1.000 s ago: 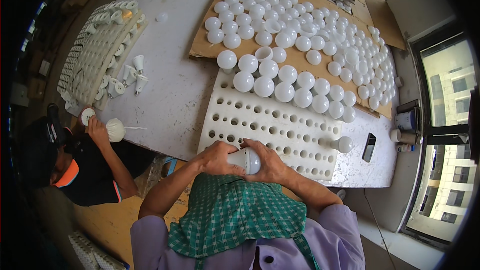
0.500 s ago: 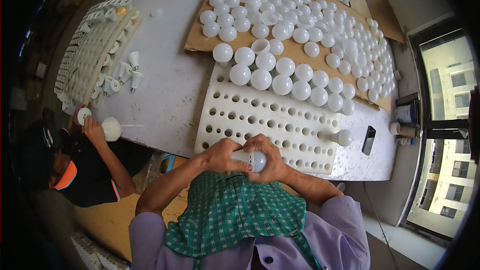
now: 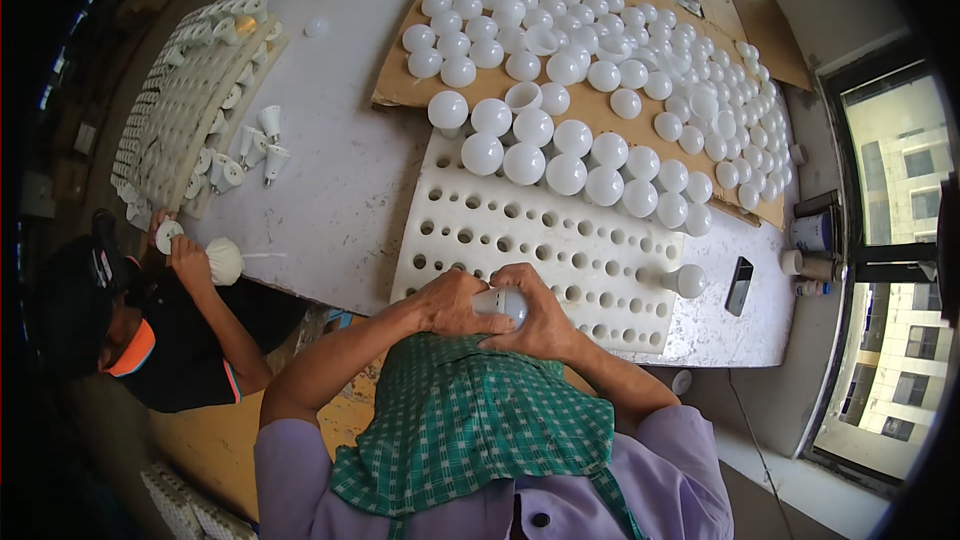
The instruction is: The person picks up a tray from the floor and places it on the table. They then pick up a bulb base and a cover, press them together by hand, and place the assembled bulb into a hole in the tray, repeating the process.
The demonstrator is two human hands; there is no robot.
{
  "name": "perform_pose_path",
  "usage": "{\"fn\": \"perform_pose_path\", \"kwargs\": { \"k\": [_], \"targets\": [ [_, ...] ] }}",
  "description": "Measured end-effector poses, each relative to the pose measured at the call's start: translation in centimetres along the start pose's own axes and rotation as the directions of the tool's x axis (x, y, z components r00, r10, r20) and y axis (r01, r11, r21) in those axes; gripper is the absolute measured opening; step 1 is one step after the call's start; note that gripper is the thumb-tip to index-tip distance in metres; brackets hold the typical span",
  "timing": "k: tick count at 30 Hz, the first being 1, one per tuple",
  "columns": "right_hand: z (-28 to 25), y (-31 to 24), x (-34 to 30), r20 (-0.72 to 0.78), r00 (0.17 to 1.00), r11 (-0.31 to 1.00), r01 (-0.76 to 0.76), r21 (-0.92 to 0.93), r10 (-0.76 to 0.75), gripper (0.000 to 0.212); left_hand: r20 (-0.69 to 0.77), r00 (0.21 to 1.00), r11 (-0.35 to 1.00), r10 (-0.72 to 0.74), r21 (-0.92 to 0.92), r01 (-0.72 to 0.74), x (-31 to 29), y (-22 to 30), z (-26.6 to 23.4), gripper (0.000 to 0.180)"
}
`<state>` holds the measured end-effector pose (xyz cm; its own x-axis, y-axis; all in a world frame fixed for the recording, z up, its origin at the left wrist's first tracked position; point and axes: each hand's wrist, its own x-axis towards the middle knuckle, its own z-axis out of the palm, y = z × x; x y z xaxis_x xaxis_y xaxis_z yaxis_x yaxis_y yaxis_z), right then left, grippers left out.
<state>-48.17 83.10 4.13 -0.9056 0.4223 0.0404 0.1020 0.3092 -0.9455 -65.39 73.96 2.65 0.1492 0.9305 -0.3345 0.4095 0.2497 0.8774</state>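
Observation:
Between my two hands is a white light bulb (image 3: 507, 306), held just over the table's near edge in front of my green checked apron. My left hand (image 3: 454, 302) is closed round its base end, which the fingers mostly cover. On the dome side, my right hand (image 3: 536, 315) grips the bulb with its fingers wrapped about it. Right behind my hands lies a white foam tray (image 3: 470, 212) with rows of round holes. Two rows of white bulbs (image 3: 565, 173) stand along its far side, and a single bulb (image 3: 687, 281) lies at its right edge.
Many white globes (image 3: 625, 102) cover a cardboard sheet (image 3: 395, 80) at the back. On the left are a rack of bulb bases (image 3: 170, 110) and several loose bases (image 3: 272, 162). A co-worker (image 3: 190, 320) sits there. A phone (image 3: 739, 286) lies right, near a window.
The bulb in my hands has shifted slightly, and my fingers have closed further round it. My right fingers have changed their grip on the dome.

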Motion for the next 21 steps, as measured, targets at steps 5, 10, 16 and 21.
{"fn": "perform_pose_path", "kwargs": {
  "k": [5,10,16,21],
  "targets": [
    [-0.6,0.0,0.1,0.08,0.982,0.984,0.176,-0.025,-0.173,0.066,0.207,0.964,0.962,-0.169,-0.179,0.207,0.1,1.0,-0.7,0.083],
    [-0.5,2.0,-0.1,0.03,0.98,0.98,0.199,-0.003,-0.198,0.058,0.146,0.977,0.965,-0.158,-0.186,0.184,0.2,1.6,-0.3,0.082],
    [-0.5,1.5,-0.2,0.036,0.974,0.974,0.224,-0.006,-0.224,0.054,0.011,0.998,0.983,-0.056,0.174,0.053,0.0,1.6,0.4,0.079],
    [-0.1,1.7,-0.4,-0.014,0.964,0.965,0.264,-0.012,-0.264,0.052,0.079,0.994,0.985,-0.07,0.161,0.057,0.1,1.8,0.0,0.065]
  ]
}}
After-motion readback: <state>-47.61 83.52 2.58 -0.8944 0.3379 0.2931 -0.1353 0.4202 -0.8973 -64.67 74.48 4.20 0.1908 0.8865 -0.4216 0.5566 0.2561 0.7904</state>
